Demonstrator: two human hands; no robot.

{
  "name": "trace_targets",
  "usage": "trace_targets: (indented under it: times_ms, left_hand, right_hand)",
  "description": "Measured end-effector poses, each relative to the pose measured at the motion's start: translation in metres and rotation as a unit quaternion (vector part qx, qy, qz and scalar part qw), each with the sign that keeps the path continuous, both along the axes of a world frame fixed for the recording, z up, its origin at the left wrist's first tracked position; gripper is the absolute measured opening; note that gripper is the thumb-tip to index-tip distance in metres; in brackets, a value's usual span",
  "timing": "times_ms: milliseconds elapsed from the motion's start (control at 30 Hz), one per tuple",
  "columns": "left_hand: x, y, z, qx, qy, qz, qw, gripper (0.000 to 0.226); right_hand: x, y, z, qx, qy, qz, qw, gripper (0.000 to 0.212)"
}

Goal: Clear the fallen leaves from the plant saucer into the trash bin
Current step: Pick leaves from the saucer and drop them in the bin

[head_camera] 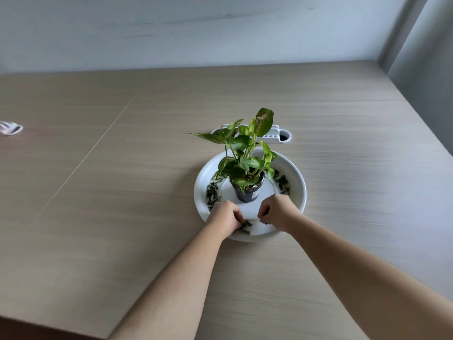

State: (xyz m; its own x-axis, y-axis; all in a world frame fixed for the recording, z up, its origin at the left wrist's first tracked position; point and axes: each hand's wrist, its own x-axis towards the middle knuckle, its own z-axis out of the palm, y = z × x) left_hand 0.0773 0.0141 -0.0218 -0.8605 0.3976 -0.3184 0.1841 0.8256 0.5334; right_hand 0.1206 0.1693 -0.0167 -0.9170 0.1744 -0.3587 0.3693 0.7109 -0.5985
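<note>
A round white saucer (297, 190) lies on the wooden table with a small black pot (247, 193) and its green plant (245, 148) in the middle. Dark fallen leaves lie around the pot: a clump at the left (212, 195), a clump at the right (283, 182), a few at the near rim (246, 227). My left hand (226, 215) rests inside the near rim, fingers curled on the leaves there. My right hand (277, 212) is beside it, fingertips pinched together just above the saucer floor; whether they hold a leaf is hidden. No trash bin shows.
The light wooden table (122, 180) spreads wide on the left and right. A white cable outlet box (277, 137) is set into the tabletop just behind the plant. A crumpled white thing (9, 128) lies at the far left edge. The wall stands behind.
</note>
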Motion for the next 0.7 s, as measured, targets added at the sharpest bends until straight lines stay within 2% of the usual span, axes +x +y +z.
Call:
trace_targets:
  times_ms: [100,200,333,433,533,700]
  left_hand:
    - [0.0,-0.005,0.013,0.086,-0.038,0.085,0.992,0.01]
    - [0.004,-0.01,0.022,0.183,-0.11,0.15,0.966,0.013]
    - [0.008,-0.008,0.024,0.279,-0.199,0.171,0.924,0.018]
    - [0.015,0.007,0.027,0.317,-0.264,0.158,0.897,0.019]
    - [0.031,0.036,0.032,0.351,-0.331,0.135,0.866,0.022]
    - [0.1,0.112,0.048,0.357,-0.405,0.01,0.842,0.02]
  right_hand:
    - [-0.001,0.008,0.013,-0.045,0.033,-0.063,0.996,0.008]
    - [0.001,0.009,0.025,-0.084,0.054,-0.124,0.987,0.007]
    - [0.024,0.008,0.034,-0.121,0.09,-0.225,0.963,0.01]
    - [0.053,0.018,0.038,-0.161,0.126,-0.323,0.924,0.008]
    - [0.096,0.037,0.043,-0.223,0.147,-0.421,0.867,0.016]
    - [0.222,0.079,0.061,-0.238,0.208,-0.549,0.774,0.014]
